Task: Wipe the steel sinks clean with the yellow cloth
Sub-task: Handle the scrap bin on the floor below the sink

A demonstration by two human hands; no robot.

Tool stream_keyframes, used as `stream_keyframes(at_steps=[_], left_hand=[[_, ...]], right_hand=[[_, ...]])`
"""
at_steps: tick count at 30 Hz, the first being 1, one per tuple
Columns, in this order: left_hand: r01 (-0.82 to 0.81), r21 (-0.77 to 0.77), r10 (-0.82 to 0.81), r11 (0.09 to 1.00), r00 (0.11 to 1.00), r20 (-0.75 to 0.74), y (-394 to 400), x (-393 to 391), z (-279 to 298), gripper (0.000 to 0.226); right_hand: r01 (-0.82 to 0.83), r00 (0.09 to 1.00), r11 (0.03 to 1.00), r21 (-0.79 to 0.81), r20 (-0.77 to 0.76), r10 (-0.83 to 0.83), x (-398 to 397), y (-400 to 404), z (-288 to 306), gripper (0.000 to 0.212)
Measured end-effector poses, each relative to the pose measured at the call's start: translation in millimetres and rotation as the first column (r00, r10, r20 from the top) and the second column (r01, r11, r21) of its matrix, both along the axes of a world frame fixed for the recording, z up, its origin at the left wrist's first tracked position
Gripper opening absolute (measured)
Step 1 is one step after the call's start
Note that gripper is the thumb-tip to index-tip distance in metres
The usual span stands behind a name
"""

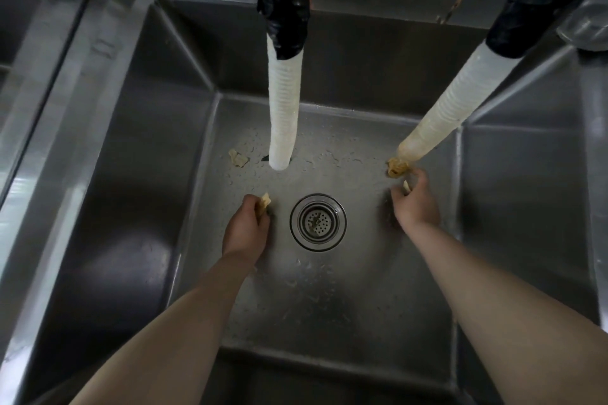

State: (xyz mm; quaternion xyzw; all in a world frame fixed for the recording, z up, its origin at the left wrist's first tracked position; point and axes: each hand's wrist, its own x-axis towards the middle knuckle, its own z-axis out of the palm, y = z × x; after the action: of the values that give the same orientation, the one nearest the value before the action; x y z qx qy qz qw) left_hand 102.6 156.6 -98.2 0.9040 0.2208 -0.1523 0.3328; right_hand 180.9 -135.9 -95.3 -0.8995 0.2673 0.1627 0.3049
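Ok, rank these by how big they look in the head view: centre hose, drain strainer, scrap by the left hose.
1. Centre hose, though it hangs nearer the camera, which inflates it.
2. Drain strainer.
3. Scrap on the sink floor, clearly smallest.

Steel sink (138, 174), deep, square basin, seen from above. Floor wet, beaded with droplets and pale specks. Round drain (317, 222) with perforated strainer near centre of the floor. Tan scrap (238, 158) lies on the floor toward the back wall, left of the drain. Larger tan wad (397, 167) sits back right, at the tip of a hose (437, 122). Second basin (526, 194) adjoins on the right behind a thin divider.
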Motion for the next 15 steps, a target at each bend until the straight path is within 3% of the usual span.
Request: stream_keyframes(at_steps=[3,7,12,15], left_hand=[[-0.056,-0.040,0.056,0.998,0.998,-0.016,3,2,-3,0.013],[-0.055,-0.115,0.049,0.992,0.997,-0.054,2,3,-8,0.035],[-0.084,-0.113,0.079,0.990,0.996,-0.048,6,7,-6,0.023],[-0.069,-0.020,0.070,0.997,0.998,0.011,10,11,0,0.015]], right_hand=[[-0.050,0.999,0.998,-0.031,0.003,0.050,7,1,-4,0.052],[-0.174,0.985,0.979,-0.110,-0.018,0.173,19,3,-2,0.044],[-0.242,0.970,0.957,-0.162,-0.058,0.236,25,1,-5,0.031],[-0.326,0.945,0.926,-0.191,-0.079,0.316,23,0,-7,0.024]])
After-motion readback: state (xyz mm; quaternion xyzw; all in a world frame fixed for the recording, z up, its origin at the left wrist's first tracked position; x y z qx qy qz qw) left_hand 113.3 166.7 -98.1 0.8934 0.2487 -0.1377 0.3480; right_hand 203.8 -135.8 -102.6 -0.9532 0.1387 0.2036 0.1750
